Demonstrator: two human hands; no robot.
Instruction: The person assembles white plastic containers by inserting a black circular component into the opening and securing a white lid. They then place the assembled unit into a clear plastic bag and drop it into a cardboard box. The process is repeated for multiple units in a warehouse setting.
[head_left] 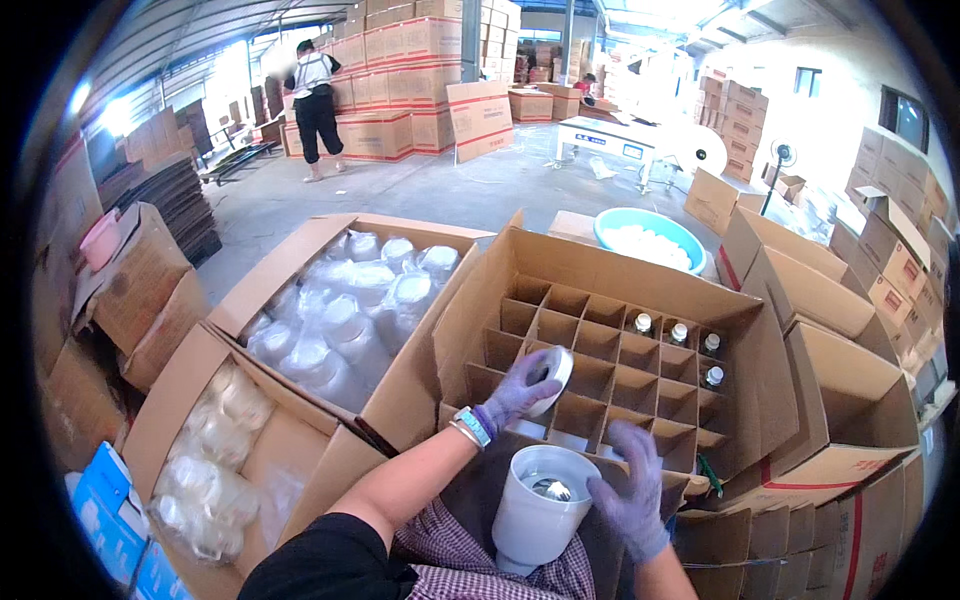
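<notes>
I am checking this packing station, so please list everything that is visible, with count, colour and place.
divided carton: one, brown, centre
capped bottles: four, clear, right cells
white jar: one, open, bottom centre
white lid: one, over the cells
box of bagged lids: one, brown, left
blue basin: one, behind carton
stacked cartons: many, brown, background
person: one, far left
left hand: purple glove, holds lid
right hand: purple glove, on jar rim

My left hand (518, 388) holds a lid (556, 378) over the divided box (760, 360); my right hand (632, 490) grips the jar (540, 510) just behind it.
</notes>
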